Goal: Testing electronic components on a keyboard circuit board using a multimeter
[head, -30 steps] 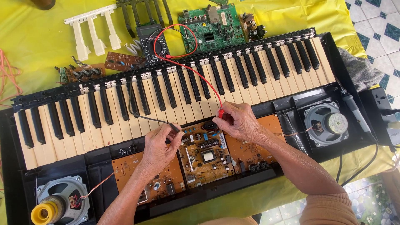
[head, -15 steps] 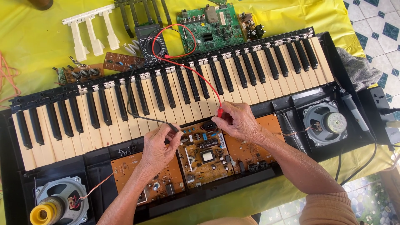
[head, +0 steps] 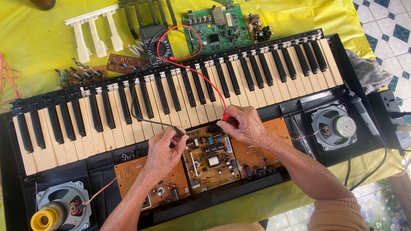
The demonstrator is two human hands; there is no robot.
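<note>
centre of frame: a brown power circuit board with a black transformer and small capacitors, seated in the opened black plastic keyboard case just below the row of keys. the right hand pinches a red multimeter probe between thumb and fingertips, tip down at the board's upper edge; the left hand is closed around a black multimeter probe, its tip at the board's upper left corner. the red lead wire and the black lead wire run up across the cream and black piano keys to a dark handheld multimeter at upper centre; its reading cannot be made out. flanking the centre board are two orange-brown circuit boards, one at lower left and one at right. a grey round speaker sits at the right end of the case, another speaker with a yellow spool on it at the lower left corner. on the yellow cloth along the top lie a green circuit board, a loose set of white keys and small brown control boards. progress, as judged here: the case is open, parts are removed and both probes are on the board, so testing appears under way; reassembly is not yet done.
</note>
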